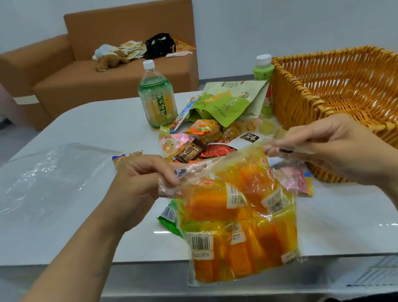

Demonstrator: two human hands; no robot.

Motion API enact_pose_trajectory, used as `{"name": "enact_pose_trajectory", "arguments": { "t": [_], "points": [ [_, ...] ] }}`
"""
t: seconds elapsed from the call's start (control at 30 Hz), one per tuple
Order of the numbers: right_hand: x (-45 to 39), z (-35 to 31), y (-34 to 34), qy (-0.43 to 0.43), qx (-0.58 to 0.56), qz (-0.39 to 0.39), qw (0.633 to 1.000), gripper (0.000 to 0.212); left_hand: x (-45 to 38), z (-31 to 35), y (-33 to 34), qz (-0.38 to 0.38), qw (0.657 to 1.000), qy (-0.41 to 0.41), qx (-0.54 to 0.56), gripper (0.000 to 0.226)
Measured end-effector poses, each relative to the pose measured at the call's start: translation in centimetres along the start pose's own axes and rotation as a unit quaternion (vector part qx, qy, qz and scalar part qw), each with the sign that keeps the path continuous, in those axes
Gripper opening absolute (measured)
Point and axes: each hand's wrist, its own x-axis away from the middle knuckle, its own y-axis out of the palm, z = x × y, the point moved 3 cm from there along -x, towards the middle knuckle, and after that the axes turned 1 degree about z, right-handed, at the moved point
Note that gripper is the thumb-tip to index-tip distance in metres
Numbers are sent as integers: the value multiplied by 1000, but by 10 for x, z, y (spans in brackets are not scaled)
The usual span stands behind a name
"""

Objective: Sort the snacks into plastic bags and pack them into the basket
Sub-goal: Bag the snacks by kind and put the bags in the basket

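Fingers (171, 177) of the left hand (136, 184) curl over and pinch the left end of the bag mouth; those of the right hand (329, 149) pinch its right end, so that we see the mouth drawn taut between the two hands, apparently being closed. The clear plastic bag (237, 221) hangs below them over the near edge of the table (77, 232), filled with orange and yellow wrapped snacks (234, 252).

Farther out, just beyond the hands, a heap of loose snacks (199, 140) lies unsorted on the table, with green pouches (227, 104) at its far side and a few packets partly hidden behind the held bag. A second, flat plastic bag (44, 178) lies at the left, apparently unfilled. At the far side stand a tea bottle (157, 98) and a smaller green bottle (263, 71).

The wicker basket (352, 95) stands at the right, near the right hand; the part in view holds nothing.

We judge the task early: one bag is filled but not yet packed, and most snacks remain to be bagged.
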Motion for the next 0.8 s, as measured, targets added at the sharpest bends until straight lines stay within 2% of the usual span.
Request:
{"name": "enact_pose_trajectory", "arguments": {
  "t": [0.03,0.17,0.23,0.3,0.37,0.43,0.47,0.53,0.63,0.73,0.8],
  "points": [
    [0,1,2,9,-17,4,1000,37,1,-1,0,2,1000,-6,8,5],
    [-1,6,8,7,-26,41,999,11,2,-4,-2,8,999,-27,45,1],
    [0,7,11,20,-76,41,996,6,2,-4,-2,0,998,-32,56,6],
    [-1,4,13,32,-127,53,990,29,3,-5,0,-9,998,-31,48,19],
    [-2,5,14,33,-154,72,985,51,2,-5,2,-12,998,-34,49,12],
    [-4,9,17,23,-159,85,983,56,2,-5,4,-11,998,-35,53,1],
    [-6,10,18,18,-151,94,984,56,2,-4,6,-4,998,-37,49,3],
    [-8,12,19,8,-95,114,989,52,0,-5,9,19,998,-40,37,10],
    [-10,14,16,2,61,118,991,41,-2,-9,12,80,995,-42,28,27],
    [-10,20,19,-17,176,94,980,25,-3,-17,14,130,989,-65,40,29],
    [-10,25,20,-34,216,94,971,24,-4,-18,15,153,984,-89,15,27]
  ]
}}
